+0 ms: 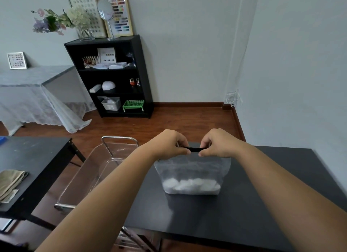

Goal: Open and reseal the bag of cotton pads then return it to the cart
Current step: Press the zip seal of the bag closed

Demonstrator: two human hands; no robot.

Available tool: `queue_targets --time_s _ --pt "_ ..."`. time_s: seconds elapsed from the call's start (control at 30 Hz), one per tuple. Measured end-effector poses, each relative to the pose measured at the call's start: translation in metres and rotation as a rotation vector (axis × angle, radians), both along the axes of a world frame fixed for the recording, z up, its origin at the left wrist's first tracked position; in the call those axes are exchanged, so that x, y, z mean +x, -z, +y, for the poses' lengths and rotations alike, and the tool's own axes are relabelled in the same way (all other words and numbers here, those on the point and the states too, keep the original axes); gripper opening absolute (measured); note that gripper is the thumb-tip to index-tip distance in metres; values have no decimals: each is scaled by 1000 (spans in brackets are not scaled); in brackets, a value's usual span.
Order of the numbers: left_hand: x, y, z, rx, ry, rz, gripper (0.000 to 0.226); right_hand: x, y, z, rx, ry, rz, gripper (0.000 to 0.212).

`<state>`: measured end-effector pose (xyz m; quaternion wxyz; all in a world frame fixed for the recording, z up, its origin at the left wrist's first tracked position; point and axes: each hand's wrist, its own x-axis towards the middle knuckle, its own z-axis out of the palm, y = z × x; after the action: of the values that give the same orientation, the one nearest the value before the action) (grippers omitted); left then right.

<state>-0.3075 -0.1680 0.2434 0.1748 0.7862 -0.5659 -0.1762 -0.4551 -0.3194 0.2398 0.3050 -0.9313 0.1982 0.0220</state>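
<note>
A clear plastic bag [191, 172] stands upright on the black table [253, 204], with white cotton pads [190, 186] lying in its bottom. Along its top runs a black seal strip [194, 149]. My left hand [170, 144] pinches the left end of that strip, and my right hand [217, 143] pinches the right end. The two hands are close together, a short stretch of strip showing between them. Whether the seal is open or closed cannot be told. A clear cart [97, 169] with a metal frame stands to the left of the table.
A second black table [32, 158] at left carries a folded tan cloth [11, 182]. A black shelf unit [112, 77] stands against the far wall, a lace-covered table [28, 94] to its left. Wooden floor lies between them.
</note>
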Motion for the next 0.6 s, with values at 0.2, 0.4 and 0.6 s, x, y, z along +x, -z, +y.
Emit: queue_targets --time_s 0.2,0.4,0.6 --pt "-3 4 -3 30 41 -80 11 0 1 -4 66 14 17 9" --pt "1 6 -5 32 21 -28 9 6 -1 -2 64 -1 67 7" --pt "8 9 -6 56 8 38 9 10 -4 -4 30 -39 66 5"
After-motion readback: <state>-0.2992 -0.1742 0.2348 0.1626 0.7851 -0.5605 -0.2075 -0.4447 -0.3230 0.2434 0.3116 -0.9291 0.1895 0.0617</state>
